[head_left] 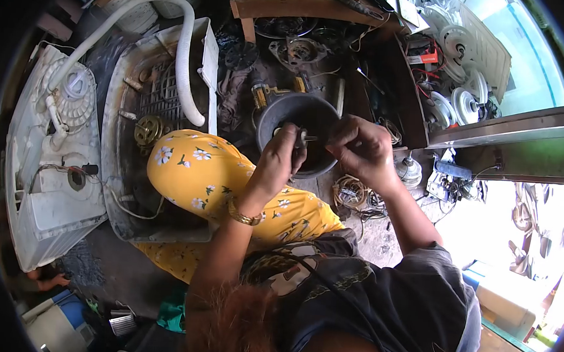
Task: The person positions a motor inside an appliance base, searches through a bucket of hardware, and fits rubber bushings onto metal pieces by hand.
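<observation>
Above a dark round bucket (266,116), my left hand (279,158) is closed around a small metal part with a thin shaft (309,138). The shaft points right, toward my other hand; most of the part is hidden by the fingers. My right hand (366,150) is just right of the shaft's end, thumb and fingers pinched together. Whatever that pinch holds, if anything, is too small to make out. The bucket stands in front of my knees, its inside dark and partly covered by both hands.
At left are an open washing machine body (117,185) and its white top panel (67,201) with a grey hose (187,60). A yellow drill (261,96) lies behind the bucket. Coiled wires (351,192) lie at right. Another person's hand (54,283) shows lower left.
</observation>
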{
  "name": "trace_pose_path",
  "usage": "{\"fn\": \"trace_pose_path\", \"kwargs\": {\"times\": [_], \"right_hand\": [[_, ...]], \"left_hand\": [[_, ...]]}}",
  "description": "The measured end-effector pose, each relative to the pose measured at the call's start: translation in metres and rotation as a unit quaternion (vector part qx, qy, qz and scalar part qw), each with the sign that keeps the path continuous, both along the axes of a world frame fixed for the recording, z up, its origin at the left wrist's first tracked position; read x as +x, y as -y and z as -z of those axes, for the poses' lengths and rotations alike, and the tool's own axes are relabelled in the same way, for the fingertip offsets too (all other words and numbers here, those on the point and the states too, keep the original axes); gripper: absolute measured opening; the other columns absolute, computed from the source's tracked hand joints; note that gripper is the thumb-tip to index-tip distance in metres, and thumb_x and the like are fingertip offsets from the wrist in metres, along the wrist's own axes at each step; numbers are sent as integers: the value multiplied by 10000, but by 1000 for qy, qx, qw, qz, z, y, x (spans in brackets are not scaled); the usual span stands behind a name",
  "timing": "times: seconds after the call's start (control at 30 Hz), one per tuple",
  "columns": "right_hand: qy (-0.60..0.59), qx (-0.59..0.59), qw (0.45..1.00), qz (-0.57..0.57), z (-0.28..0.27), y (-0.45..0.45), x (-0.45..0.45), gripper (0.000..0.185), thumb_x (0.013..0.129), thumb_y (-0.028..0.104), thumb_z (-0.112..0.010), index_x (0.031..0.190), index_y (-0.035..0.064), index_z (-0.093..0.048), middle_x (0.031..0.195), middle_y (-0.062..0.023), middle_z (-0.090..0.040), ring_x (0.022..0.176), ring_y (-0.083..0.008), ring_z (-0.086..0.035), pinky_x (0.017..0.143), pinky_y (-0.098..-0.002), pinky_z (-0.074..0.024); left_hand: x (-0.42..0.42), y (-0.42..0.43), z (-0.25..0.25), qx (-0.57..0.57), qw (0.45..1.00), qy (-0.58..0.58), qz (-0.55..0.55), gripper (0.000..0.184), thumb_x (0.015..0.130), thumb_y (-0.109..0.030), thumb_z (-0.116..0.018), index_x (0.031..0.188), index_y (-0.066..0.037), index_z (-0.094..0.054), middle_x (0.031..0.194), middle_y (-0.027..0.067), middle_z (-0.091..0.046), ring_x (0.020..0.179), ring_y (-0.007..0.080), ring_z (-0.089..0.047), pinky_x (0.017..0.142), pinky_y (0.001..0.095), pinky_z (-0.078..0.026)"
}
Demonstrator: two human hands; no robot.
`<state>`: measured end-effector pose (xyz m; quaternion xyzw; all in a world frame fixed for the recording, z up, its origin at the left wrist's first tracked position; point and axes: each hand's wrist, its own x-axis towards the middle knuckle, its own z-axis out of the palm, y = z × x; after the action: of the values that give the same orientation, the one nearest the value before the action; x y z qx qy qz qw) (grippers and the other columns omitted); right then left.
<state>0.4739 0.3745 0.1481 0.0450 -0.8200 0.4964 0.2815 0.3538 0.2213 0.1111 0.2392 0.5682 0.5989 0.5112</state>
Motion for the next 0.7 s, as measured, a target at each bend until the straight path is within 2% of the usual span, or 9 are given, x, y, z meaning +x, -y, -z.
{"fn": "trace_pose_path", "kwargs": {"times": [0.1,0.23,0.27,0.37,0.4,0.5,0.6,0.63,0.7], "right_hand": [[126,-151,979,61,-9,4,6,97,782,-42,-609,803,30,-548,789,-34,-590,736,-93,-565,654,-208,-435],[181,95,972,114,-4,-4,1,255,741,53,-706,954,-14,-582,965,-93,-609,891,-142,-581,745,-266,-459],[182,43,978,94,-4,-3,3,364,728,101,-726,1036,-24,-578,1038,-117,-600,959,-176,-579,795,-288,-456],[83,-25,995,59,7,9,-5,393,675,168,-761,1006,27,-604,899,-106,-605,766,-242,-608,674,-312,-478],[102,16,994,42,9,8,-7,394,669,136,-754,1011,17,-598,887,-110,-605,755,-256,-607,660,-307,-477],[123,69,988,62,1,11,-7,347,686,61,-721,1003,1,-592,850,-90,-613,734,-182,-607,636,-288,-474],[162,-113,978,73,4,11,0,303,704,2,-670,996,-11,-588,822,-64,-616,737,-96,-585,616,-265,-471],[101,-243,963,63,1,15,-2,276,720,-23,-641,990,-14,-589,799,-41,-612,731,-38,-540,613,-227,-451],[150,-144,976,61,-6,1,4,323,734,-7,-636,1049,-26,-567,959,-52,-608,874,-98,-566,744,-239,-444]], "left_hand": [[1,1,-3,26,994,98,-40,397,961,-446,-327,953,-83,-489,670,-8,-481,539,47,-402,440,186,-287],[6,-2,-6,54,994,69,-67,344,954,-438,-380,963,-112,-489,713,-9,-495,554,45,-418,453,168,-300],[6,-3,-7,59,995,58,-56,316,960,-418,-376,951,-119,-476,702,-18,-483,552,39,-415,452,165,-304],[10,-1,-6,56,997,41,-38,256,973,-369,-370,921,-131,-448,676,-37,-455,548,28,-406,452,160,-315],[13,-2,-6,51,997,44,-44,248,974,-360,-372,916,-131,-446,673,-38,-451,547,28,-406,453,160,-317],[16,-5,-8,46,995,47,-70,244,974,-348,-378,900,-125,-443,670,-37,-448,546,33,-409,448,163,-322],[15,-4,-4,57,990,70,-107,267,974,-361,-371,902,-117,-451,676,-32,-462,543,38,-415,440,165,-321],[11,-3,-4,48,984,107,-135,278,974,-365,-367,902,-112,-456,679,-29,-469,540,39,-415,436,167,-318],[2,3,6,76,982,141,-100,336,967,-372,-385,974,-59,-506,753,5,-516,607,63,-448,489,182,-340]]}}
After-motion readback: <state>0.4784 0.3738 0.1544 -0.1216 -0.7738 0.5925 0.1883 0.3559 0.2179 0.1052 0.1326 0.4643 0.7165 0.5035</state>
